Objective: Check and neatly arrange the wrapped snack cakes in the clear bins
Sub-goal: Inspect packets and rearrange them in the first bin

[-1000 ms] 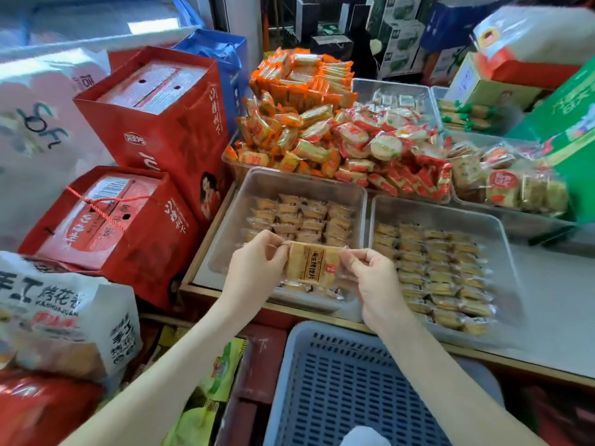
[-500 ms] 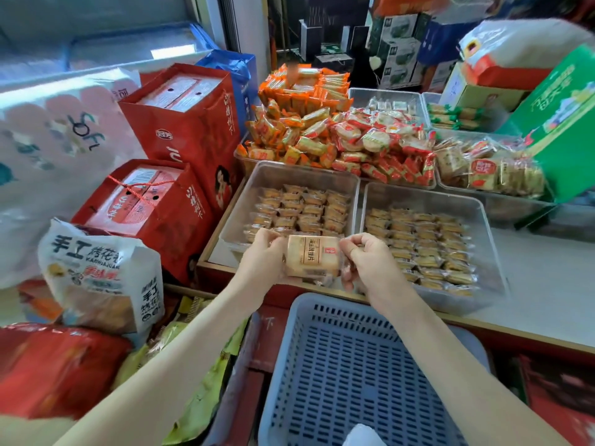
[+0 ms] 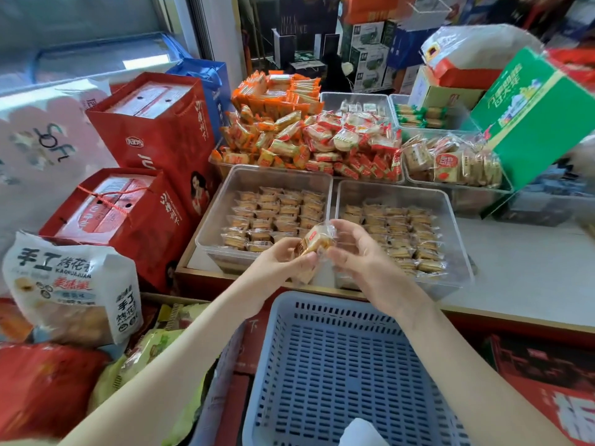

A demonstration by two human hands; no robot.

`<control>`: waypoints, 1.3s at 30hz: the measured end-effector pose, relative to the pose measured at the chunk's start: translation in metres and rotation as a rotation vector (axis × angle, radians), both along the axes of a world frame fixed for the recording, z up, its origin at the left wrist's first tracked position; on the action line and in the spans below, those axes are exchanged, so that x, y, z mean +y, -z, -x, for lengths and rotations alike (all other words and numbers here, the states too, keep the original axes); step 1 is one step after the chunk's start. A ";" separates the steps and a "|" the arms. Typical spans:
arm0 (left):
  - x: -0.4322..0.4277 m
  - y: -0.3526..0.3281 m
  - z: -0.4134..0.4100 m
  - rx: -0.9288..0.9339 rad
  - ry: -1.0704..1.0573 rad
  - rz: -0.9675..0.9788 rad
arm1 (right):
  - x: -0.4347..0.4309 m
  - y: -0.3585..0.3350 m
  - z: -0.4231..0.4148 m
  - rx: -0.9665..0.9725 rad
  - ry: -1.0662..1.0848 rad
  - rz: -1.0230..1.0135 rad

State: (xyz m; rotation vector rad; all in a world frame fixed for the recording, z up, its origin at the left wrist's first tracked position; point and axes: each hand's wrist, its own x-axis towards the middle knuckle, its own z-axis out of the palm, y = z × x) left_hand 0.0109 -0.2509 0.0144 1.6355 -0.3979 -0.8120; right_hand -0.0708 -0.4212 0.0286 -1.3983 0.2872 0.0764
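Note:
I hold one wrapped snack cake, pale yellow in clear film, tilted on edge between both hands above the near rims of two clear bins. My left hand pinches its lower left end; my right hand pinches the wrapper's right side. The left clear bin holds rows of similar wrapped cakes. The right clear bin holds more rows. Part of each bin's near edge is hidden by my hands.
A blue slotted basket sits just below my arms. Red gift boxes and a white snack bag stand at the left. Heaped orange and red snacks fill the bins behind. A green carton leans at the right.
The cake was held flat with its label facing me; now it is turned on edge and tilted, and my hands have drawn closer together around it.

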 end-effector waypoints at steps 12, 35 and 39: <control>-0.120 0.025 0.003 0.097 0.265 -0.066 | -0.095 0.031 0.020 -0.017 0.135 0.168; -0.229 0.135 -0.024 -0.589 0.387 -0.662 | -0.315 0.222 0.037 0.732 0.563 0.970; -0.198 0.123 -0.058 -0.660 0.180 -0.647 | -0.299 0.180 0.000 0.369 0.835 1.088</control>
